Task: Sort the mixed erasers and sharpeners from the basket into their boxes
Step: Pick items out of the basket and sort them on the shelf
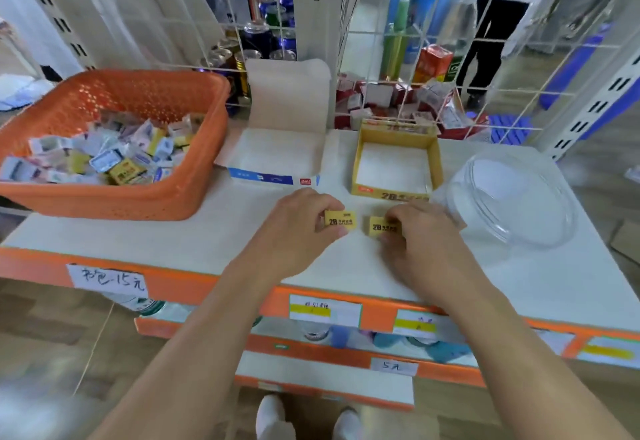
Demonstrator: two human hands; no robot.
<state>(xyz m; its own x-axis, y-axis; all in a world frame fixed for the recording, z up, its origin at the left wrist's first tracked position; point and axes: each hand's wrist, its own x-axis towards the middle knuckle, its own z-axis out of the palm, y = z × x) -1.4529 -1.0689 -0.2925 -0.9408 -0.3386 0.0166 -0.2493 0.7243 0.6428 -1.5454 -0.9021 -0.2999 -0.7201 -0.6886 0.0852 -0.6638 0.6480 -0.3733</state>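
Centrally: two small yellow erasers printed "2B", side by side with a narrow gap between them, low over the white shelf top [214,232]; cannot tell whether they touch it.

The left eraser [341,221] is pinched by the left hand [298,232], thumb under its lower edge and fingers curled over the top. The right eraser [381,227] is pinched by the right hand [427,242], and curled fingers cover its right end.

Just beyond the hands sits the yellow box [390,194], open-topped, with "2B" on its front wall and a bare white floor. To its left is the blue-and-white box [273,177], lid flap standing up at the back and nothing visible inside.

Far left is the orange basket [104,202], a perforated plastic one holding a loose heap of small wrapped packets, white, blue and yellow; too blurred to sort by type.

Far right, a clear plastic lid [512,197] lies on the shelf top. A handwritten paper label [107,280] is stuck to the orange front edge.
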